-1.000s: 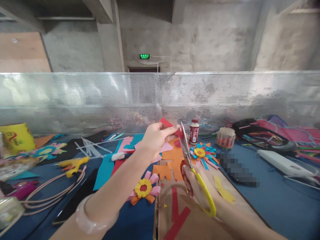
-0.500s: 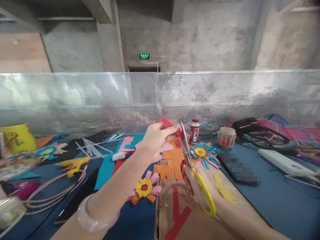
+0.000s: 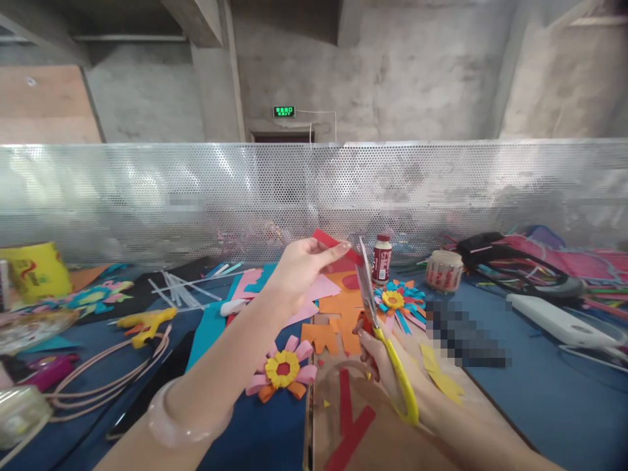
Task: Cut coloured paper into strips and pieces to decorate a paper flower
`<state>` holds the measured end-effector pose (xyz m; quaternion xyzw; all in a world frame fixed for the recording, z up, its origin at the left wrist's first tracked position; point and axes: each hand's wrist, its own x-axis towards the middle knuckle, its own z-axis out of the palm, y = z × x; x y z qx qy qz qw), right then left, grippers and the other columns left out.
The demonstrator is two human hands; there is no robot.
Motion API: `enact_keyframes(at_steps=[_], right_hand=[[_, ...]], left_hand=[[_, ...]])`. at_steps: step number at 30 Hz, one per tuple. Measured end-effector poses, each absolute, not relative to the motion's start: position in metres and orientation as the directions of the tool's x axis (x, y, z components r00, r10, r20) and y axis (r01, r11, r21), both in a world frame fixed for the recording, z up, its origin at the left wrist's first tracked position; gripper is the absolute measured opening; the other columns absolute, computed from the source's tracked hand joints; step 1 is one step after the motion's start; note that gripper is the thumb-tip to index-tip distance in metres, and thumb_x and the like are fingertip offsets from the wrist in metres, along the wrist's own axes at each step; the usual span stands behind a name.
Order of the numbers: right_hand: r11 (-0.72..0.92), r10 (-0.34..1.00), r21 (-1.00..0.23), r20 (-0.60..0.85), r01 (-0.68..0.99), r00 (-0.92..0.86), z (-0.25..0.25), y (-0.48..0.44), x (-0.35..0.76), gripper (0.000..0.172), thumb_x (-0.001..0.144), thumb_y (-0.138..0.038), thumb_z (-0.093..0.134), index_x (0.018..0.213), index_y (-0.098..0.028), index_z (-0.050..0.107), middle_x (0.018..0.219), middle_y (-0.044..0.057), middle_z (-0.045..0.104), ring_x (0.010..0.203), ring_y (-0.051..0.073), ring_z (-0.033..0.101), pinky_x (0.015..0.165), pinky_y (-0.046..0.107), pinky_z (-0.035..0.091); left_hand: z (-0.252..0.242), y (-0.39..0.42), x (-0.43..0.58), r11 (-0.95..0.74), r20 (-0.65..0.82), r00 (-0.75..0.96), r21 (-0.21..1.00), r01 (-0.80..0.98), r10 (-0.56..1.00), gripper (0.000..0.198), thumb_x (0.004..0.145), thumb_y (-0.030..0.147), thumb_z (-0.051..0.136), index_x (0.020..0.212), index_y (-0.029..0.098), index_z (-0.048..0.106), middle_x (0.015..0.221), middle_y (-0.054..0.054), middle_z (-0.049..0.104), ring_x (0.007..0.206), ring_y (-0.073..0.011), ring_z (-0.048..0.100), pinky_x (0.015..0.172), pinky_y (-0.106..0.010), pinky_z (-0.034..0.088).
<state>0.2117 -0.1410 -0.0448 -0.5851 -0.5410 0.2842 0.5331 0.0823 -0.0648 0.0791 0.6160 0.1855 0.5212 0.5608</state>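
A concrete wall [image 3: 392,85], gray and mottled, filled the top of the frame. A perforated metal panel [image 3: 441,176], shiny and pierced with small round holes, crossed the middle. A blue tabletop [image 3: 564,418] spanned the bottom. A flat brown board [image 3: 402,451] lay on it at bottom center.

Left hand [image 3: 299,268], center: thumb and fingers pinched a red strip [image 3: 324,239], flat and straight-edged, above the board. Right hand [image 3: 385,366], right of center: fingers curled around the yellow and orange handles of the scissors [image 3: 383,340]. The metal blades pointed upward and met the strip's right end; whether they enclosed it could not be determined.

A flower [image 3: 283,369], lower center, had looped pink and orange petals around a pleated yellow ring. Notched orange paper [image 3: 338,301] lay flat below the strip.

Containers: a yellow container [image 3: 39,268], left edge, interior hidden; a squat, clear jar [image 3: 444,271], right of center, contents indistinct; a narrow bottle [image 3: 382,258], upright, maroon-capped, contents indistinct.
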Motion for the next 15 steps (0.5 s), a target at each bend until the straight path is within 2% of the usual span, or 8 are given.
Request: enact_keyframes(at_steps=[2,4,9,15], right_hand=[[0.167,0.943,-0.941,0.24,0.294,0.232,-0.05,-0.138,0.213,0.013,0.082,-0.035,0.041,0.079,-0.023,0.045,0.063,-0.003,0.045,0.053,0.013,0.044,0.046,0.024,0.036],[0.171,0.942,-0.938,0.245,0.303,0.228,-0.054,-0.136,0.214,0.013,0.081,-0.036,0.044,0.079,-0.023,0.046,0.066,-0.002,0.049,0.056,0.013,0.047,0.048,0.024,0.037],[0.183,0.925,-0.936,0.267,0.3,0.271,-0.064,-0.128,0.218,0.02,0.079,-0.041,0.047,0.072,-0.023,0.043,0.055,-0.006,0.042,0.047,0.011,0.038,0.047,0.023,0.036],[0.175,0.922,-0.943,0.258,0.282,0.29,-0.068,-0.122,0.217,0.024,0.079,-0.041,0.047,0.066,-0.023,0.039,0.048,-0.008,0.034,0.043,0.01,0.034,0.045,0.022,0.033]], left_hand=[[0.081,-0.062,0.079,-0.341,0.464,0.344,0.868,-0.362,0.816,0.015,0.064,0.024,0.074,0.071,0.013,0.067,0.075,-0.005,0.064,0.067,-0.0108,0.055,0.054,-0.023,0.037],[0.082,-0.06,0.077,-0.321,0.463,0.326,0.856,-0.404,0.824,0.014,0.064,0.024,0.074,0.068,0.013,0.065,0.07,-0.003,0.063,0.063,-0.0093,0.054,0.052,-0.022,0.037],[0.086,-0.054,0.073,-0.269,0.426,0.305,0.855,-0.444,0.852,0.015,0.064,0.021,0.075,0.066,0.011,0.064,0.068,-0.005,0.065,0.067,-0.013,0.062,0.06,-0.023,0.046],[0.085,-0.05,0.074,-0.285,0.488,0.335,0.816,-0.504,0.806,0.013,0.068,0.02,0.071,0.073,0.009,0.066,0.075,-0.006,0.066,0.073,-0.0131,0.063,0.076,-0.026,0.049]])
